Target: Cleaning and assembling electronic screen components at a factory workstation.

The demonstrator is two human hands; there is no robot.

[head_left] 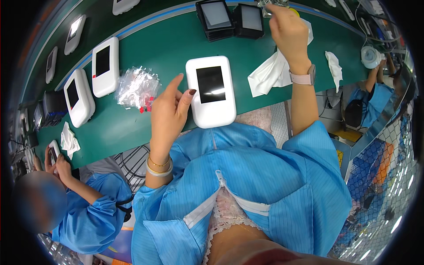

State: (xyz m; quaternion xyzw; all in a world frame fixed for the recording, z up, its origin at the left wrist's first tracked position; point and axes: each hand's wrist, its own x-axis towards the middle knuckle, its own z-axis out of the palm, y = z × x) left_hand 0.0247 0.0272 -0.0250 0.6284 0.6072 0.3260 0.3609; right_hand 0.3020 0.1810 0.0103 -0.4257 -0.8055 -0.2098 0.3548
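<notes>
A white handheld device with a rounded case and a dark screen lies face up on the green worktop in front of me. Beside its left edge is my left hand, its index finger stretched out and thumb apart, holding nothing. My right hand reaches to the far side of the worktop, fingers bent together beside some clear, shiny items and a round yellow thing. What those fingers hold, if anything, is hidden. Below that hand lies a crumpled white cloth.
Left of my left hand sits a pile of clear plastic bags with red bits. Two more white devices lie farther left. Stacked black frames stand at the back. A co-worker in blue handles a device at lower left.
</notes>
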